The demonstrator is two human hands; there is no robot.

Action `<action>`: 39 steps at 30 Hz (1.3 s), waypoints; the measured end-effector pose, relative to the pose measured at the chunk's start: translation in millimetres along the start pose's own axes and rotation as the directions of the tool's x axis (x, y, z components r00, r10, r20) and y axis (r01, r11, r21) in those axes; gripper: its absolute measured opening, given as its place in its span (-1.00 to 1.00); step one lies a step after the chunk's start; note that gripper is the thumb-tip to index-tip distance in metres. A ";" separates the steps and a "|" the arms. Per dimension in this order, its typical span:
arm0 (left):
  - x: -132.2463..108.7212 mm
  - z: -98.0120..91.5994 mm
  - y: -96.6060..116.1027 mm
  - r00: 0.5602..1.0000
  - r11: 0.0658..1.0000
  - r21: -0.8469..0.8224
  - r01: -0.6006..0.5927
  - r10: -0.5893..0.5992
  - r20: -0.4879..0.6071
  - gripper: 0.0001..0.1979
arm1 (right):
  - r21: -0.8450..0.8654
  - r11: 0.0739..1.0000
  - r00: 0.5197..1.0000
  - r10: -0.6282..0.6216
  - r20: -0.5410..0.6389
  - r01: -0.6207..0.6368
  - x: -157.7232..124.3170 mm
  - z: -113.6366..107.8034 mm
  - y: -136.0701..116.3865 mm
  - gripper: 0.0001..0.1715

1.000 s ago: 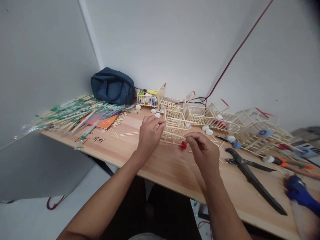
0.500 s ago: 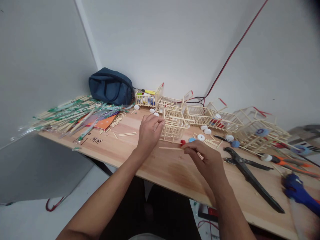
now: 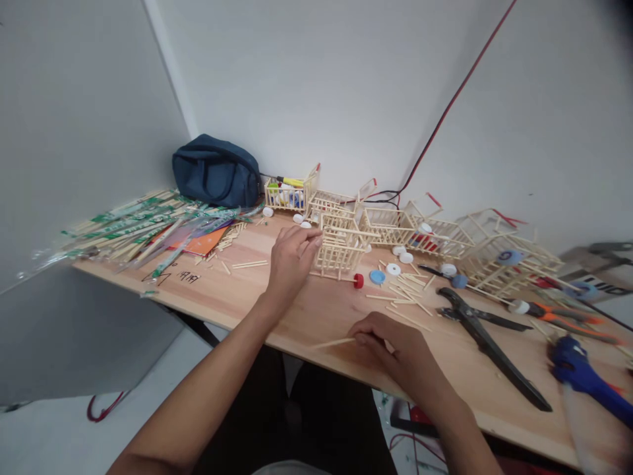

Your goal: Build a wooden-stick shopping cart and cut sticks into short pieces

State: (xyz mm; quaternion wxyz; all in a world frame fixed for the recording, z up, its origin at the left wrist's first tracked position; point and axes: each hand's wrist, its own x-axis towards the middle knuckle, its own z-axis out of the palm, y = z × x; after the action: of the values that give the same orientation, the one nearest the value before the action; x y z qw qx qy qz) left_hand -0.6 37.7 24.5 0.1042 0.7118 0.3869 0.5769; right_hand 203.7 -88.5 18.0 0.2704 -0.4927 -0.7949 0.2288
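Stick and cart pinched

On my feed, the cart stands on the table, my left hand closed on its corner. My right hand pinches the stick near the front edge. Red cap beside the cart.

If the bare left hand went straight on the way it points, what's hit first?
Likely the open-framed cart of pale wooden sticks, right at the left hand's fingertips. Depth is unclear: I can't tell whether they touch it or stop just short.
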 end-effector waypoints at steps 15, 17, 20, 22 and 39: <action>-31.7 -38.9 -0.2 0.982 0.982 0.039 0.187 -0.187 -0.010 -0.77 | 0.197 0.945 0.889 0.314 -0.334 -0.260 11.1 17.7 19.6 -0.70; -38.8 -43.7 -2.5 0.979 0.978 0.046 0.203 -0.203 -0.005 -0.77 | 0.229 0.936 0.872 0.336 -0.355 -0.267 13.8 18.6 16.6 -0.69; -49.3 -50.2 -6.0 0.976 0.975 0.049 0.219 -0.219 -0.001 -0.78 | 0.243 0.934 0.865 0.338 -0.370 -0.261 16.6 20.3 13.3 -0.69; -56.0 -53.8 -7.5 0.977 0.976 0.047 0.213 -0.213 0.003 -0.78 | 0.233 0.936 0.865 0.337 -0.372 -0.264 17.2 22.3 12.5 -0.69; -84.0 -61.6 1.5 0.957 0.942 -0.187 0.277 -0.288 -0.036 -0.85 | 0.316 0.919 0.840 0.356 -0.409 -0.236 24.2 44.2 -1.1 -0.67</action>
State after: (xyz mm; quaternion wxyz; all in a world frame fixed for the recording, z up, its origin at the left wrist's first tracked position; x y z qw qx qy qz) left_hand -58.5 -38.0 -17.5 0.2377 0.6181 0.4344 0.6105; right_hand 165.2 -71.3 -9.5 0.4719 -0.6116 -0.5859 0.2448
